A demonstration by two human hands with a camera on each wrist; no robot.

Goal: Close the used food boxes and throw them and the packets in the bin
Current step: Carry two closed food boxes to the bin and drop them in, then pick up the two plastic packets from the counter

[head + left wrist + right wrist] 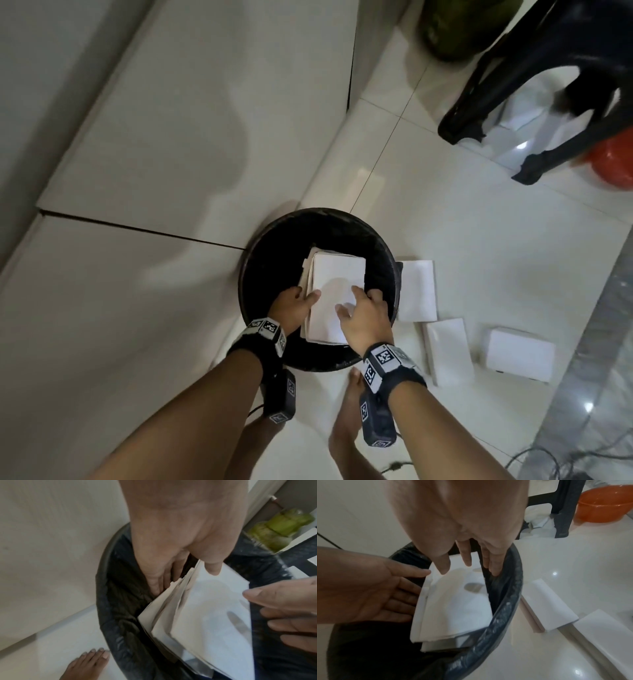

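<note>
A black bin [274,236] with a dark liner stands on the floor against the tiled wall. A stack of shut white food boxes [337,277] lies tilted inside it, its near end up by the rim. My left hand [298,305] is at the stack's left side, fingers straight down between boxes [205,615] and liner [116,588], thumb on the top box. My right hand [363,308] is over the near right corner, thumb and forefinger on top, the other fingers [494,572] down beside the liner. Three more shut white boxes [418,291], [448,349], [517,353] lie on the floor to the right.
A black plastic stool [534,85] stands at the back right with crumpled white packets [537,522] under it. An orange basin [613,164] sits behind it, green items [455,27] at the far back. My bare feet [346,421] are close to the bin. Cables [548,459] trail bottom right.
</note>
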